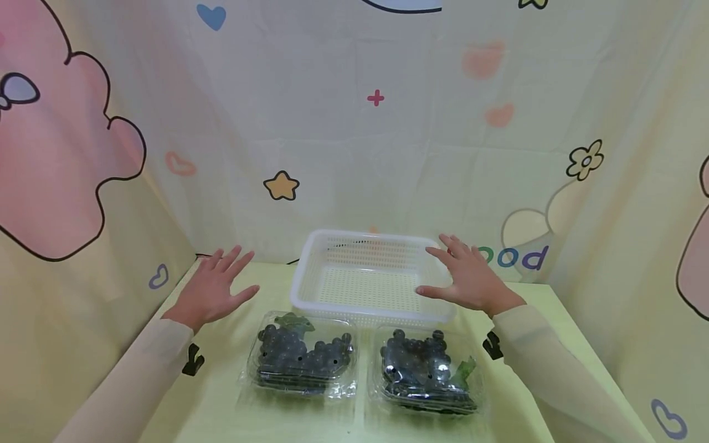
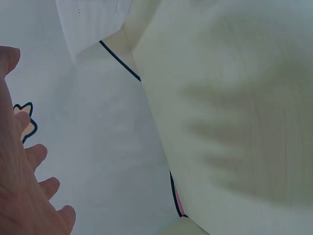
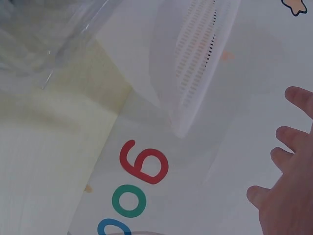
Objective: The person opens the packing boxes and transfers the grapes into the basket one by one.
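Observation:
Both hands are held up with fingers spread and hold nothing. The left hand point(image 1: 213, 289) is over the left part of the table, left of a white plastic basket point(image 1: 301, 286); its fingers also show at the left edge of the left wrist view. My right hand point(image 1: 471, 277) overlaps the basket's right end in the head view. In front of the basket sit two clear plastic boxes, each with dark grapes and a green leaf: a left box of grapes point(image 1: 301, 357) and a right box of grapes point(image 1: 418, 369). Their lids look closed.
The pale yellow table point(image 1: 216, 381) ends at a printed cloth backdrop point(image 1: 354, 154) behind the basket. More cloth hangs along the left and right sides, close to the forearms. The basket stands near the table's back edge.

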### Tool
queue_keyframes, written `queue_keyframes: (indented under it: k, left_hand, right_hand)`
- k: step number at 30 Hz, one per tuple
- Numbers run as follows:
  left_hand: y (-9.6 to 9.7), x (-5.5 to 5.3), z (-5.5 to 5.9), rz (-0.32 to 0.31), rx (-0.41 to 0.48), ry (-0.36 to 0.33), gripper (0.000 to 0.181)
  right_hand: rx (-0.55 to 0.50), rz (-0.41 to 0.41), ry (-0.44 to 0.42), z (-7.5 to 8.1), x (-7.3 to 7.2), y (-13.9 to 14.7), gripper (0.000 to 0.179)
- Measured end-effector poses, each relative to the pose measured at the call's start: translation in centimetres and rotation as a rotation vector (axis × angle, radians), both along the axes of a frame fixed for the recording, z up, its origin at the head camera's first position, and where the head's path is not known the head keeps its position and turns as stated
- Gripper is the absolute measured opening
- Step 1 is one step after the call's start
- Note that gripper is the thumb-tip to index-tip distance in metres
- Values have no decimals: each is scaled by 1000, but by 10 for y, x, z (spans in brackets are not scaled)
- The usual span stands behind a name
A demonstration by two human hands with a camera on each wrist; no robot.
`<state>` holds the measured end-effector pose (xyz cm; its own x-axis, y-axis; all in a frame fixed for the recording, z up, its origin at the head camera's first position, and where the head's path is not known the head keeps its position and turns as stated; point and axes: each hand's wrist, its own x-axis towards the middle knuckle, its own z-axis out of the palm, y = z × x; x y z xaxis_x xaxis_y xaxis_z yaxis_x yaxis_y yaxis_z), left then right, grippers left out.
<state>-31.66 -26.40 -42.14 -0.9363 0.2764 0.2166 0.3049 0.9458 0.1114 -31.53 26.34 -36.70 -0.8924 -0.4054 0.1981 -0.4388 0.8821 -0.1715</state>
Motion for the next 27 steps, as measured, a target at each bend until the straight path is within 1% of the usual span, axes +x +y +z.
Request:
queue_keyframes:
  k: [5, 9, 14, 17, 23, 27]
  left_hand:
    - [4, 10, -6, -27, 21, 9, 81]
    - [9, 19, -12, -46, 31, 15, 79]
    - [14, 28, -18, -49, 73, 13, 78]
    - [16, 33, -21, -47, 99, -2, 77]
    - [22, 47, -25, -46, 143, -16, 76]
    - [26, 55, -29, -47, 173, -18, 74]
  right_hand:
    - [-26, 41, 16, -2, 8, -15, 96]
    - [-64, 76, 7, -4, 14, -27, 94]
    - [-106, 123, -5, -9, 21, -39, 91]
    - [-137, 142, -31, -11, 26, -46, 89]
    - [-251, 196, -115, -16, 38, -63, 82]
    - [-317, 240, -130, -18, 47, -75, 75]
